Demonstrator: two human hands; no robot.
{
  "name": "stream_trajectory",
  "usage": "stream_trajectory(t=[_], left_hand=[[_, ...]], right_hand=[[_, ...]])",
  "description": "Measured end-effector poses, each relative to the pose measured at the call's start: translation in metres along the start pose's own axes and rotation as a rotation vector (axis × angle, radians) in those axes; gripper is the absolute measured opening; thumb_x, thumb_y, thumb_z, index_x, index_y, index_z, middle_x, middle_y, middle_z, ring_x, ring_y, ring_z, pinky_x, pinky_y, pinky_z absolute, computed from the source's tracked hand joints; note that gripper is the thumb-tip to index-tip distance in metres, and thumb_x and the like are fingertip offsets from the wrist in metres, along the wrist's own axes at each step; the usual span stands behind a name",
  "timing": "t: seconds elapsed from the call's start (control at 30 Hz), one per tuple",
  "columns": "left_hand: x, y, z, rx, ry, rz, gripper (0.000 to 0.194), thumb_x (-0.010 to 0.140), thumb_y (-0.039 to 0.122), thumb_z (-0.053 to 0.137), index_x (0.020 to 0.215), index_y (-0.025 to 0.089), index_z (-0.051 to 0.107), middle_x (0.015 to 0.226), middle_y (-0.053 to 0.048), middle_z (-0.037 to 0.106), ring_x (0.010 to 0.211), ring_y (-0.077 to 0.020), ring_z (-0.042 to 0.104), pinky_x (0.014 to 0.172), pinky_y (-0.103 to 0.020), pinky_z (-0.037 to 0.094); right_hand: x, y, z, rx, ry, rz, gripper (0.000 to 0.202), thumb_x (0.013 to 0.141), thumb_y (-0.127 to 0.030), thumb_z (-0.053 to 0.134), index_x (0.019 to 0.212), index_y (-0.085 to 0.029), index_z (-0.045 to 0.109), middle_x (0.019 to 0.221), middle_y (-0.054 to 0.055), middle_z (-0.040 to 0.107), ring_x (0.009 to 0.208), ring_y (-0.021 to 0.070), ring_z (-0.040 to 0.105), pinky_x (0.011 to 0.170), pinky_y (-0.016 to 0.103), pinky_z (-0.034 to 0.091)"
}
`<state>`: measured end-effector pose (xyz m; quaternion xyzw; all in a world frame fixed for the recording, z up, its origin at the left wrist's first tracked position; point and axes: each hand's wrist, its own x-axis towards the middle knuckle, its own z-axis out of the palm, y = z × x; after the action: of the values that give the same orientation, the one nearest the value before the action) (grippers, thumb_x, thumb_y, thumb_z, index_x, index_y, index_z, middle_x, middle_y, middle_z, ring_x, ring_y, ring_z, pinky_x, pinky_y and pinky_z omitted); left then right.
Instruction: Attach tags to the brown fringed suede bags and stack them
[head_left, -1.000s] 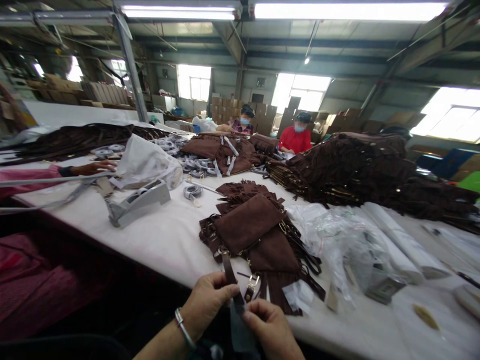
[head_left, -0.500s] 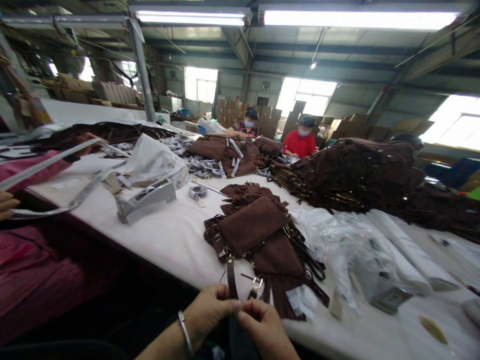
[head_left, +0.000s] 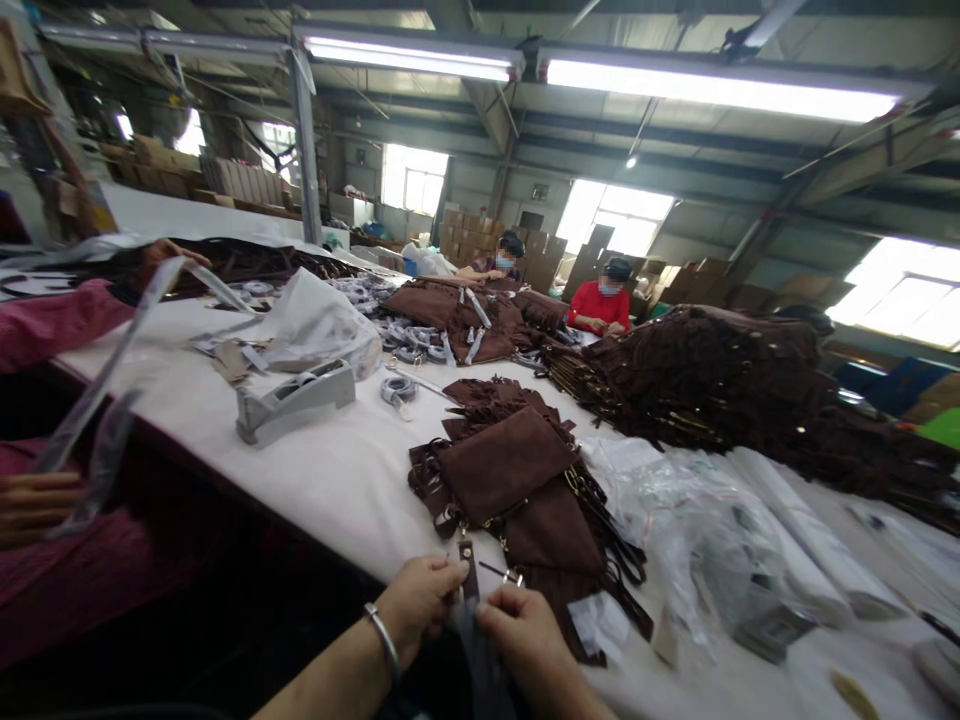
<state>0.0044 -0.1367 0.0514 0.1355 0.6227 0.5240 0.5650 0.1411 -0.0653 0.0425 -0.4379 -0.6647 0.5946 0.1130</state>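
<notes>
A dark brown strap [head_left: 467, 560] with a gold stud runs from the near side of a brown fringed bag [head_left: 517, 465] down past the table's edge. My left hand [head_left: 424, 600], with a silver bangle at the wrist, pinches the strap just below the stud. From the other side, my right hand [head_left: 525, 635] is closed at the strap, where a translucent plastic sleeve [head_left: 478, 660] covers its lower part. Gold buckle hardware [head_left: 512, 578] lies just beyond my right fingertips. The hanging end of the strap is blurred.
A grey tape dispenser [head_left: 296, 400] and a coiled wrapped strap [head_left: 397, 390] lie left of the bag. Clear plastic bags [head_left: 697, 530] spread to the right, before a big pile of brown bags [head_left: 697, 370]. At left, a co-worker's hands [head_left: 41, 505] hold a wrapped strap.
My hands have moved slightly apart, the left up to just below the stud. The view has tilted up a little. The co-worker's strap at left has shifted and bends differently.
</notes>
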Motion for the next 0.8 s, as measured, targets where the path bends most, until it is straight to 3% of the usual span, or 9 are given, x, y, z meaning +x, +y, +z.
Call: stream_trajectory(t=[0.17, 0.33, 0.43, 0.6, 0.8], left_hand=[[-0.004, -0.006, -0.005, 0.061, 0.037, 0.019, 0.049, 0.057, 0.064, 0.066, 0.059, 0.020, 0.045, 0.044, 0.010, 0.035, 0.037, -0.0043, 0.023, 0.041, -0.022, 0.010], [0.001, -0.001, -0.013, -0.030, 0.080, 0.001, 0.048, 0.059, 0.063, 0.066, 0.067, 0.018, 0.050, 0.050, 0.009, 0.039, 0.039, -0.0039, 0.024, 0.042, -0.021, 0.010], [0.013, 0.006, -0.015, -0.114, 0.092, -0.032, 0.050, 0.060, 0.062, 0.067, 0.073, 0.016, 0.054, 0.055, 0.008, 0.042, 0.040, -0.0029, 0.024, 0.043, -0.020, 0.009], [0.036, 0.013, -0.010, -0.102, 0.091, -0.095, 0.037, 0.072, 0.050, 0.061, 0.064, 0.017, 0.049, 0.050, 0.009, 0.036, 0.037, -0.0027, 0.023, 0.042, -0.018, 0.008], [0.039, 0.012, -0.004, -0.099, 0.059, -0.136, 0.031, 0.069, 0.043, 0.064, 0.063, 0.017, 0.047, 0.050, 0.009, 0.040, 0.036, -0.0024, 0.028, 0.039, -0.016, 0.011]], right_hand=[[0.019, -0.019, 0.003, 0.008, -0.013, 0.107, 0.015, 0.064, -0.030, 0.058, 0.056, -0.020, 0.051, 0.037, -0.008, 0.041, 0.031, 0.0072, 0.031, 0.032, 0.020, 0.021], [0.025, -0.015, 0.004, 0.004, -0.010, 0.108, 0.017, 0.067, -0.032, 0.058, 0.057, -0.020, 0.050, 0.034, -0.008, 0.039, 0.028, 0.0074, 0.031, 0.028, 0.018, 0.019], [0.023, -0.010, 0.001, -0.015, 0.032, 0.133, 0.017, 0.068, -0.031, 0.058, 0.057, -0.020, 0.050, 0.033, -0.008, 0.038, 0.028, 0.0069, 0.031, 0.027, 0.018, 0.017], [0.022, -0.011, -0.008, -0.001, 0.035, 0.114, 0.020, 0.068, -0.034, 0.060, 0.058, -0.019, 0.050, 0.035, -0.009, 0.038, 0.030, 0.0065, 0.031, 0.030, 0.017, 0.018], [0.027, -0.019, -0.012, -0.038, 0.035, 0.101, 0.018, 0.067, -0.030, 0.062, 0.059, -0.017, 0.053, 0.037, -0.008, 0.041, 0.031, 0.0061, 0.034, 0.034, 0.018, 0.023]])
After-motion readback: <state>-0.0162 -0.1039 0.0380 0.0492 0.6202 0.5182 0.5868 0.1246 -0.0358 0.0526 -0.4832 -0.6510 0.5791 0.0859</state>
